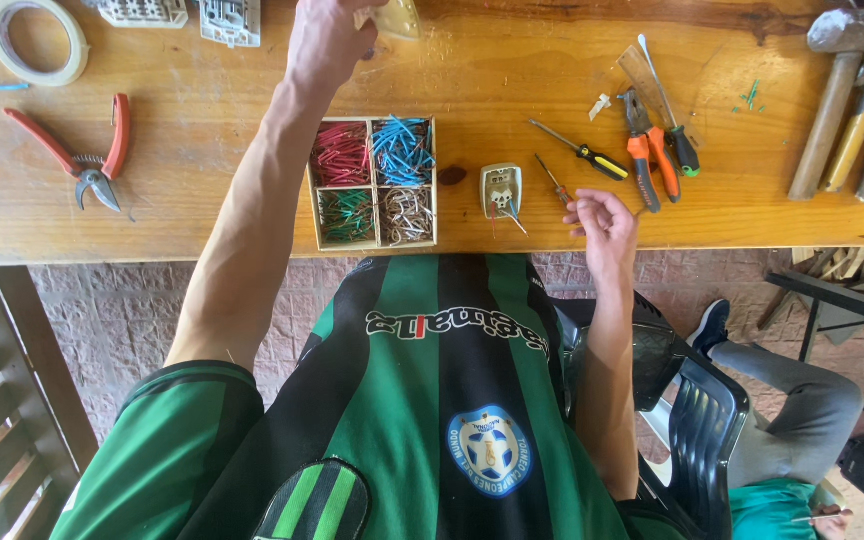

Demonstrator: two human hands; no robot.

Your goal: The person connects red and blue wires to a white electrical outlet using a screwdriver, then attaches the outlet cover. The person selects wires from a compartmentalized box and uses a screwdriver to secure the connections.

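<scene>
My left hand (pixel 327 35) reaches to the far side of the wooden table (pixel 202 190) and grips a beige plastic cover plate (pixel 397 18) at the top edge of the view. My right hand (pixel 600 220) rests at the table's near edge with fingers curled; whether it pinches something small I cannot tell. Just left of it lies a small screwdriver (pixel 553 181) and a beige socket insert (pixel 500 190) with short wires sticking out. A wooden box (pixel 374 183) with four compartments holds red, blue, green and pale wire pieces.
Red-handled cutters (pixel 82 150) and a tape roll (pixel 37 40) lie at the left. A yellow-black screwdriver (pixel 582 152), orange pliers (pixel 650 150) and several hammers (pixel 852 100) lie at the right. Another seated person's leg (pixel 792 380) is at the lower right, beside a black chair (pixel 702 420).
</scene>
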